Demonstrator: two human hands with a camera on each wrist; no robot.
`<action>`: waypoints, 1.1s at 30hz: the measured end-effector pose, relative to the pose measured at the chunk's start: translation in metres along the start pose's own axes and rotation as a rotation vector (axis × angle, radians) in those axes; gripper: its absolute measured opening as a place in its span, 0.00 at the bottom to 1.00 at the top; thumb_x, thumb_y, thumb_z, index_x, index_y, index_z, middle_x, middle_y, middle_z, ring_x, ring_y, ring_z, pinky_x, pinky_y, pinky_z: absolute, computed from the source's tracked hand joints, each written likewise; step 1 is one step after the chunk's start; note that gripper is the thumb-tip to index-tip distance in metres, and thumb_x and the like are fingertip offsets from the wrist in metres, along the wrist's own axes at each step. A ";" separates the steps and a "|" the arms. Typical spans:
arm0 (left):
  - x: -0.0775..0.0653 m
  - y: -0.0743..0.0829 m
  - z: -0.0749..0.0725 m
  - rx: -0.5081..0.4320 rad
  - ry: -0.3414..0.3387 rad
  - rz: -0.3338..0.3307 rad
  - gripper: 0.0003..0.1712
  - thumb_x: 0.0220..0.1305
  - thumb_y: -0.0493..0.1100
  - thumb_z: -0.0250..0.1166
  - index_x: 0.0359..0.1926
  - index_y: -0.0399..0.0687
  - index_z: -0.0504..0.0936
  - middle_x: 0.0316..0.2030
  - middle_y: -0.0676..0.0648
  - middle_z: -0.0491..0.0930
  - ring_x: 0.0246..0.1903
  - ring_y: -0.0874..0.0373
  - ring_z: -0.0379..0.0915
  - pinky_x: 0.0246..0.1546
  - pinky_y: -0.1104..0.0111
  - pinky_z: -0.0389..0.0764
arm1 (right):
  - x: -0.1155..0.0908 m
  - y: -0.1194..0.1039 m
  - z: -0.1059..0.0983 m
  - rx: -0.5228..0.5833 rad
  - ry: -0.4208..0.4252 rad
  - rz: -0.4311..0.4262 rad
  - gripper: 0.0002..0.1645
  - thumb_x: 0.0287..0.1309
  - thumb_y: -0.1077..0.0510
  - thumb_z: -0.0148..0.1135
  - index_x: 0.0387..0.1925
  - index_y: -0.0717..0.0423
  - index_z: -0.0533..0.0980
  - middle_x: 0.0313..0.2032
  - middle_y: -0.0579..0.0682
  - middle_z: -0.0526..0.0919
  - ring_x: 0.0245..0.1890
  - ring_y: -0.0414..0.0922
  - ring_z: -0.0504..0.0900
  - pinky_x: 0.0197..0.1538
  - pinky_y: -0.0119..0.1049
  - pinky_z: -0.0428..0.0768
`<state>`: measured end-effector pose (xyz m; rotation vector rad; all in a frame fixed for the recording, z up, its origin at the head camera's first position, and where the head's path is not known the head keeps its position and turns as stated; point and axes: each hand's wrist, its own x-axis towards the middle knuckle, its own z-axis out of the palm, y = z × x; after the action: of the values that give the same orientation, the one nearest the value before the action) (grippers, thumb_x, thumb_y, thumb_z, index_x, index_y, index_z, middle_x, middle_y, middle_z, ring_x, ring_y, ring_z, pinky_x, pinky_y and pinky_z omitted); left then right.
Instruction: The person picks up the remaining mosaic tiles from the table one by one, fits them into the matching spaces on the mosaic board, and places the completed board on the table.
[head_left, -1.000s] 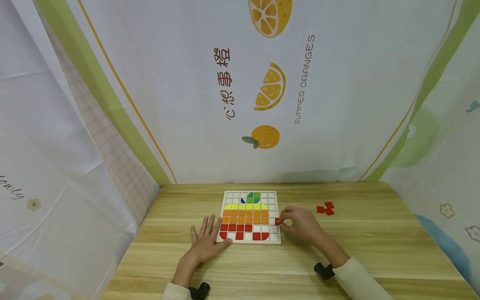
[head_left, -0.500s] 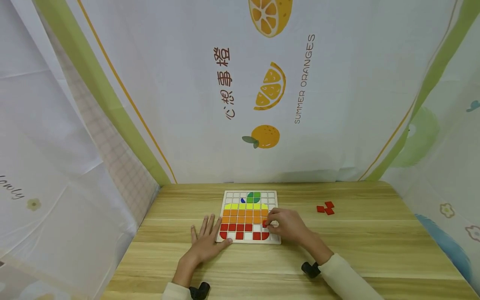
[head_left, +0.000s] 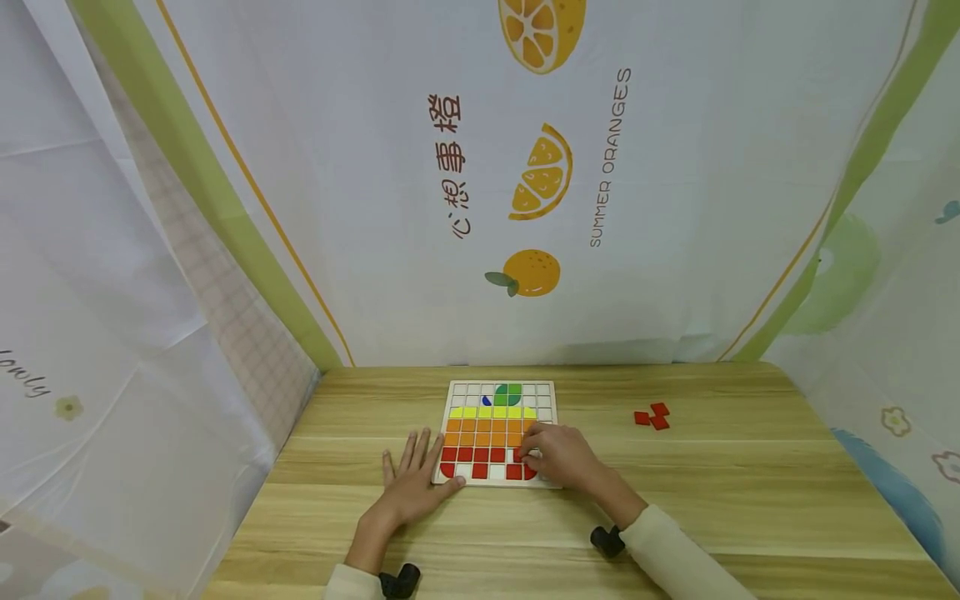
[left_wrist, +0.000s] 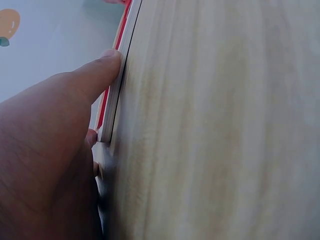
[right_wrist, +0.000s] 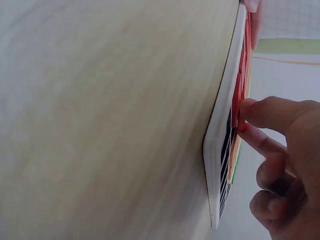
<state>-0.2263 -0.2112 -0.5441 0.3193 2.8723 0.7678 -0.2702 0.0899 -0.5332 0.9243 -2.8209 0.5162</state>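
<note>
Square mosaic board, partly tiled, red piece in the right hand

Cloth hanging (head_left: 375, 208): white, printed with oranges, behind the table.
Table (head_left: 555, 550): pale wood grain.
Board (head_left: 542, 391): white-celled grid, lying flat on the table between the two hands. Two orange rows (head_left: 476, 426); one yellow row (head_left: 480, 412) above them; red pieces (head_left: 464, 455) below, two bare cells showing in the nearest row; green pieces (head_left: 513, 390) at the far side, a small blue piece (head_left: 486, 401) beside them.
Left hand (head_left: 411, 489): fingers spread apart on the table, thumb on the board's near edge by the left corner.
Right hand (head_left: 562, 456): thumb and forefinger pinching one tile, remaining fingers curled.
Loose tiles (head_left: 659, 422): three, red, on the table to the right.
Held tile (head_left: 517, 454): red, at the right end of the upper red row; whether seated, I cannot tell. One second ago it was at the board's right edge; it and the right hand have since moved left. Left hand and loose tiles unchanged.
</note>
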 end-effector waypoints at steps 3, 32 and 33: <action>0.000 -0.002 0.003 -0.029 0.021 0.030 0.55 0.73 0.72 0.59 0.86 0.48 0.53 0.86 0.35 0.42 0.86 0.34 0.28 0.73 0.25 0.18 | 0.000 -0.002 0.001 -0.020 -0.019 -0.051 0.04 0.63 0.56 0.77 0.39 0.45 0.93 0.46 0.41 0.88 0.37 0.39 0.85 0.35 0.27 0.79; 0.008 -0.018 0.015 -0.021 0.038 0.013 0.56 0.72 0.75 0.59 0.87 0.54 0.49 0.87 0.43 0.38 0.86 0.39 0.25 0.75 0.30 0.15 | -0.004 -0.001 -0.005 0.052 -0.068 -0.010 0.06 0.69 0.56 0.71 0.43 0.44 0.91 0.50 0.42 0.89 0.46 0.41 0.87 0.45 0.36 0.86; 0.008 -0.017 0.015 -0.020 0.040 0.014 0.56 0.72 0.75 0.59 0.87 0.53 0.49 0.87 0.43 0.38 0.86 0.39 0.26 0.75 0.30 0.16 | -0.004 0.000 -0.007 0.057 -0.063 -0.005 0.06 0.69 0.56 0.71 0.43 0.44 0.91 0.49 0.42 0.89 0.45 0.41 0.87 0.45 0.36 0.86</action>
<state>-0.2339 -0.2164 -0.5661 0.3255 2.9006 0.8144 -0.2667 0.0944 -0.5277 0.9745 -2.8730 0.5797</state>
